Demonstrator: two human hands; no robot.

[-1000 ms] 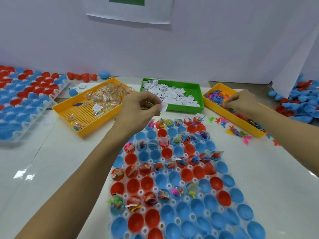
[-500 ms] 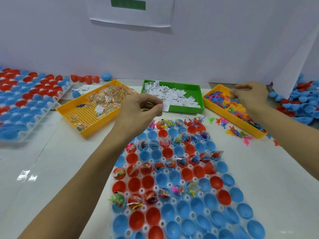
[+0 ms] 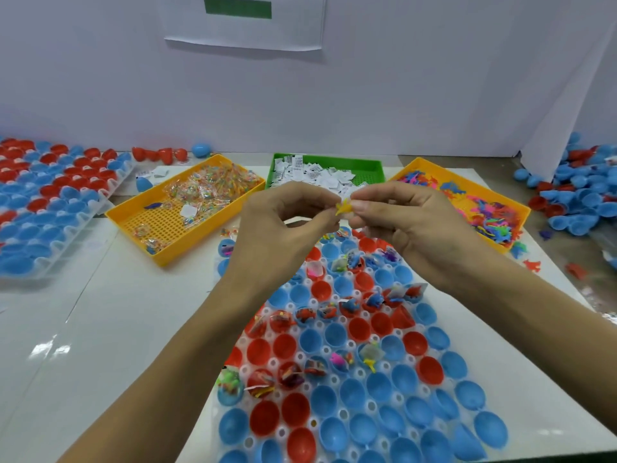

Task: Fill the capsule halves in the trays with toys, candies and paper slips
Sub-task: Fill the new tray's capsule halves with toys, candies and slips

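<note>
Toy [image 3: 344,206], small and yellow, sits between both hands, up above the far end of the big tray [image 3: 350,394] of red and blue cups. The left hand [image 3: 283,222] and the right hand [image 3: 404,218] both pinch it with their fingertips. Behind them lies a green tray [image 3: 367,167] of paper slips [image 3: 320,175].

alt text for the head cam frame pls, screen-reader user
Two bare hands, left hand and right hand, meet above a tray of red and blue capsule halves, pinching a small yellow toy between their fingertips. Behind lie a yellow candy tray, a green tray of paper slips and a yellow toy tray.
</note>
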